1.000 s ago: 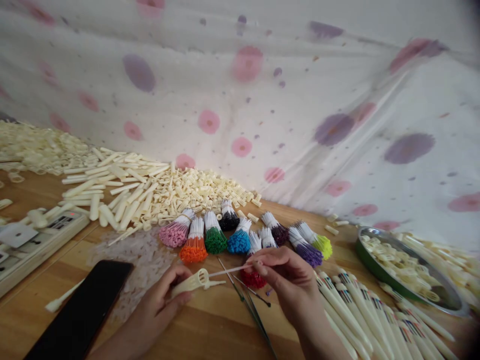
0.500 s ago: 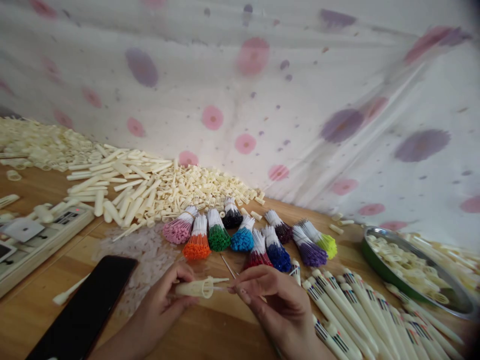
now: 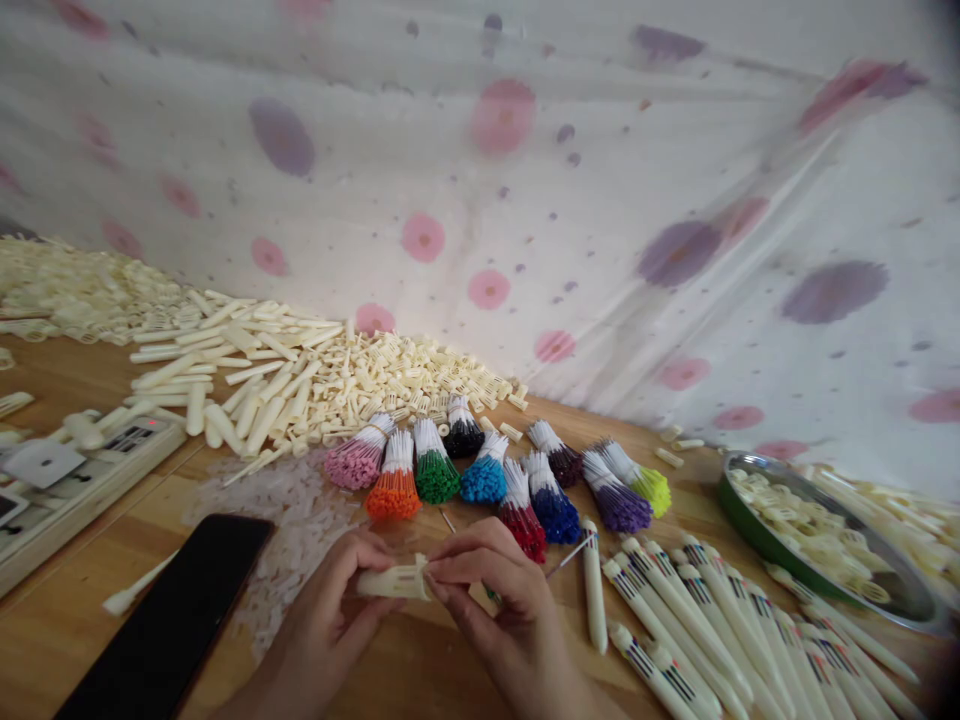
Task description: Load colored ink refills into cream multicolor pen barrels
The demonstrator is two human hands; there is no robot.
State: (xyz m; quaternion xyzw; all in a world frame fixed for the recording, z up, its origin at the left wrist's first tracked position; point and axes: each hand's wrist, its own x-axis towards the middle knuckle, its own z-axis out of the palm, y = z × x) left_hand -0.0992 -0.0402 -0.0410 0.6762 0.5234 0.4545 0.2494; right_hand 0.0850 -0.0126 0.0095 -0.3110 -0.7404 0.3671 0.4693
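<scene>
My left hand (image 3: 330,615) is closed around a cream plastic pen barrel (image 3: 394,581), held level above the wooden table (image 3: 420,670). Pressed against the barrel's open right end, my right hand (image 3: 495,610) pinches a thin refill that is almost hidden by the fingers. Just beyond the hands lie bundles of coloured refills (image 3: 487,478): pink, orange, green, black, blue, red, purple and yellow-green. To the right of my right hand is a row of assembled cream pens (image 3: 697,610).
A black phone (image 3: 172,620) lies at the lower left, a white power strip (image 3: 67,470) further left. Heaps of cream barrels and small parts (image 3: 300,375) run along the spotted cloth. A green-rimmed metal dish (image 3: 817,540) of parts sits at right.
My right hand came left from the red bundle and closed in on the barrel's mouth; the refill that stuck out before is now nearly all inside.
</scene>
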